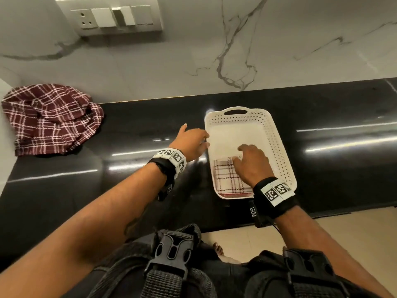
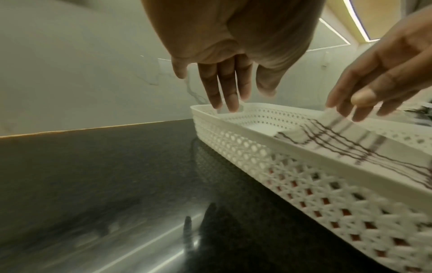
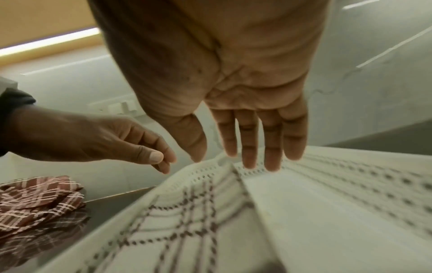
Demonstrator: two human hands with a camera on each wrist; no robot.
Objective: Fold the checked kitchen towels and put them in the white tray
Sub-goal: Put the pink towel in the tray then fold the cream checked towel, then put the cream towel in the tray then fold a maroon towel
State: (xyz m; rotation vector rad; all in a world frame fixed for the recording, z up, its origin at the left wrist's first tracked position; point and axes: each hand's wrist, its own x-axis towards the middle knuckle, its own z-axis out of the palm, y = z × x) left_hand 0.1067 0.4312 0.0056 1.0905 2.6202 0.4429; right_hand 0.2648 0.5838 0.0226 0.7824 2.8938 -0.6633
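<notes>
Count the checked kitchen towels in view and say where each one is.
2, maybe more. A folded white checked towel lies in the white tray at its near end; red under its edge may be another. A maroon checked towel sits crumpled on the counter, far left.

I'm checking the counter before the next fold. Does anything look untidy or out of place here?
Only the maroon checked towel: it lies crumpled in a heap at the far left of the black counter, not yet folded. The folded white checked towel lies flat at the near end of the white tray. Nothing looks spilled or damaged.
</notes>
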